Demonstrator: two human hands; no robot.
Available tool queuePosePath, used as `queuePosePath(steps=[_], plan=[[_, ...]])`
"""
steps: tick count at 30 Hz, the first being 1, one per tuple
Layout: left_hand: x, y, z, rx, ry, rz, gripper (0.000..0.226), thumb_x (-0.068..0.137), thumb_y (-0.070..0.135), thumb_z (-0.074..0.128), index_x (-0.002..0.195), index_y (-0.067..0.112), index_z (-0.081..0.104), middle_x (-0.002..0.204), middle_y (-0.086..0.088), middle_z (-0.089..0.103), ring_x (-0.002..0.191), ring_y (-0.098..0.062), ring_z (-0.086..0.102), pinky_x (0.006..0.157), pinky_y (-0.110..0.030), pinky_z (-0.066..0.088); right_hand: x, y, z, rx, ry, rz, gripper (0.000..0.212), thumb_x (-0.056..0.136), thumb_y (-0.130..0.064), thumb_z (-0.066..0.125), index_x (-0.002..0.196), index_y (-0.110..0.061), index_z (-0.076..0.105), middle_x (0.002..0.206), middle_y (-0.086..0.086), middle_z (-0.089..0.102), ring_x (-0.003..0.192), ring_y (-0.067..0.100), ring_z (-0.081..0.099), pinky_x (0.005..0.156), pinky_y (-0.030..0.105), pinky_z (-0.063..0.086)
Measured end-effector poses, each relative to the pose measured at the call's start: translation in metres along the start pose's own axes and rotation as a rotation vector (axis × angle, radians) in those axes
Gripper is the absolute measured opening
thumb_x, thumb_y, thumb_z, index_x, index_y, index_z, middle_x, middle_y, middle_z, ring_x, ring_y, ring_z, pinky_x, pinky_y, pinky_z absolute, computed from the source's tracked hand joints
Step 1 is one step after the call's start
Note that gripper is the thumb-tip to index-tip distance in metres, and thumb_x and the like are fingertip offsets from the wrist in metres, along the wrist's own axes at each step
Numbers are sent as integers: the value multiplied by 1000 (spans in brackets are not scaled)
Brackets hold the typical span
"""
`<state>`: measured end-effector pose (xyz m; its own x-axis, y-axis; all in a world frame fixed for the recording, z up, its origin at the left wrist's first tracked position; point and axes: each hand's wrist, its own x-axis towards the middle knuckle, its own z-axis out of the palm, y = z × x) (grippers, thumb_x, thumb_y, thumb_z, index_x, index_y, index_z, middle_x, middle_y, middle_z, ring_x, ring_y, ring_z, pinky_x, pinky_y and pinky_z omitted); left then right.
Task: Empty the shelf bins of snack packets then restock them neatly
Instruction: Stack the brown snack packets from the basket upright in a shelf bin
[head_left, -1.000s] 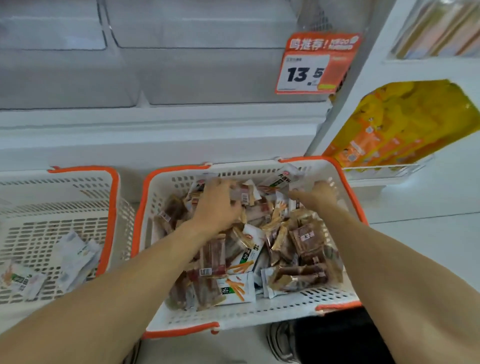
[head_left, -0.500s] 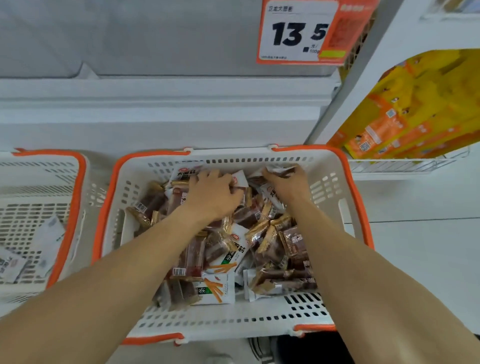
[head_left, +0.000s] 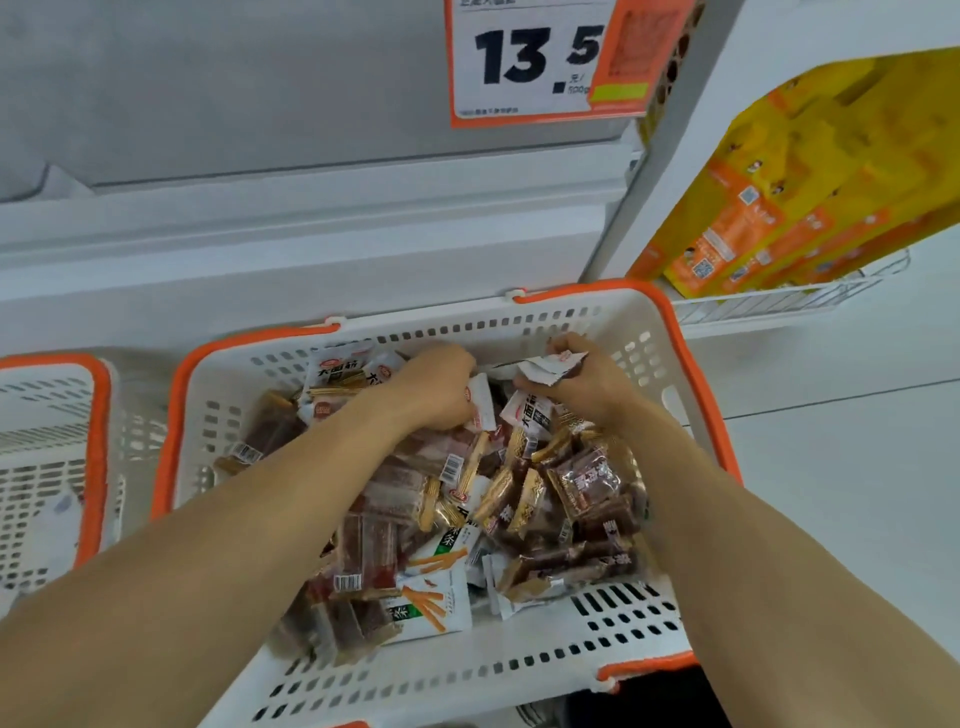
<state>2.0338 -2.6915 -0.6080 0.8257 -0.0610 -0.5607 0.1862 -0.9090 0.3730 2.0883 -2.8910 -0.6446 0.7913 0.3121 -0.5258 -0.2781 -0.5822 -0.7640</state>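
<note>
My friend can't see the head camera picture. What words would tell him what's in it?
Two bare hands dig in a white basket full of snack packets: the left hand and right hand each grip white packets at its far end. A price sign reading 13.5 hangs above.

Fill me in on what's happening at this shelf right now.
A person is reaching with both hands into a white basket with orange rim heaped with snack packets. The right hand grips a few white packets at the far end of the pile; the left hand is curled round another white packet beside it. A second basket sits to the left, and the shelf bin above, by the 13.5 price tag, looks empty.
</note>
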Motion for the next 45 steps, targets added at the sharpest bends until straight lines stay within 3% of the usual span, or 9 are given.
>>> queuePosePath(steps=[3,8,19,23,29,34,39,41,45], plan=[[10,1,-6,-27,-11,53,14,88,23,73,98,18,64,89,5,61,76,-9,56,57,-22,36,7,-1,-8,-42,-95,37,52,69,-39,91,103,-17,58,98,-2,67,88,18,63,75,34,51],[5,-2,-15,-176,-24,1,15,95,28,65,103,16,60,87,2,59,70,-9,52,57,-26,37,4,-22,-1,-391,-297,78,98,61,-39,95,144,-31,43,148,-2,48,134,24,46,113,42,39],[-20,0,6,-327,21,54,69,94,26,66,153,22,30,150,-1,49,131,-21,52,110,-40,44,-13,-35,3,-603,-189,29,67,71,-36,90,129,-16,62,125,4,66,115,27,62,103,42,49],[-29,9,3,-398,56,104,67,93,17,69,149,31,36,147,6,48,120,-16,58,94,-30,51,-28,-25,7,-524,-86,-34,44,72,-28,89,111,-19,71,107,1,73,100,23,67,93,39,54],[-33,14,6,-475,114,173,38,90,11,71,119,30,55,131,9,58,114,-7,56,84,-19,49,-40,-20,8,-392,-53,-197,57,76,-26,86,128,-28,65,88,-17,62,78,7,56,82,38,53],[-47,14,-18,-503,153,203,34,89,24,74,115,32,53,111,15,56,103,-19,63,66,-27,53,-42,-36,-1,-311,-46,-278,29,71,-38,86,94,-26,74,95,21,70,86,43,64,80,58,55],[-68,6,-48,-675,398,205,30,89,28,74,105,18,51,104,8,69,82,-14,68,73,-30,54,-65,-87,-20,-18,14,-326,28,68,-43,89,83,-24,74,73,22,56,63,26,48,56,36,42],[-79,3,-56,-708,515,152,31,87,27,77,109,18,56,101,9,70,84,-9,68,72,-25,54,-73,-105,-27,34,5,-342,54,63,-52,88,90,-7,73,76,27,63,66,34,60,60,41,52],[-109,-3,-62,-714,702,75,14,93,29,70,104,21,69,92,15,68,84,-2,65,61,-7,45,-96,-142,-36,62,-91,-343,33,77,-28,86,102,-11,73,86,10,77,77,21,76,72,33,58]])
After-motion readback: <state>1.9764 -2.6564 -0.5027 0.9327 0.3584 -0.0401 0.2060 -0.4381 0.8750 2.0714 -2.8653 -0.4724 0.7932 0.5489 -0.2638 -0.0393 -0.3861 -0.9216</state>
